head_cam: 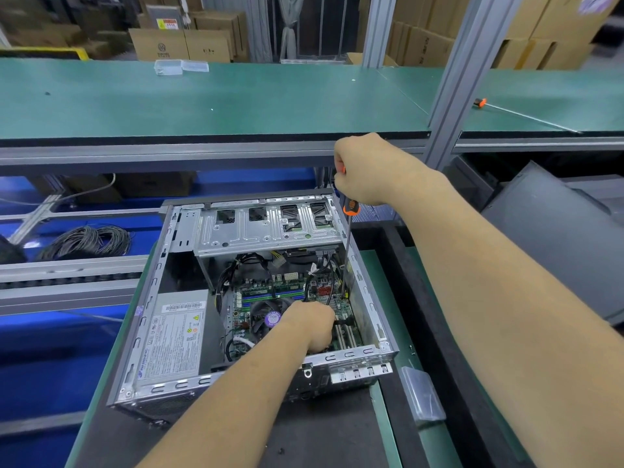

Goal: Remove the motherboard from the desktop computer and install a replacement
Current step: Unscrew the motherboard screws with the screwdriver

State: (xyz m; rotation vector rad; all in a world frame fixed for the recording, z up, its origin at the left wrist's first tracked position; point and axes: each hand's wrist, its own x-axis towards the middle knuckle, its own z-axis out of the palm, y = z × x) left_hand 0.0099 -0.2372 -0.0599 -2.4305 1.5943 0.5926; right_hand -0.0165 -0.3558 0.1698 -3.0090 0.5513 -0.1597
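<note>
Gripping an orange-and-black long-shafted screwdriver (347,238), the right hand (363,168) held its tip on the green motherboard (341,307) inside the open grey metal computer case (189,380); the left hand (310,324) rested beside it, fingers curled, contents unclear.

On your far green shelf (236,96): a clear plastic box (180,67) to the left, a spare orange-handled screwdriver (526,117) to the right. Behind it you have stacked cardboard boxes (189,42). Lower left: coiled cable (89,241). Near right: a small clear case (422,396).
</note>
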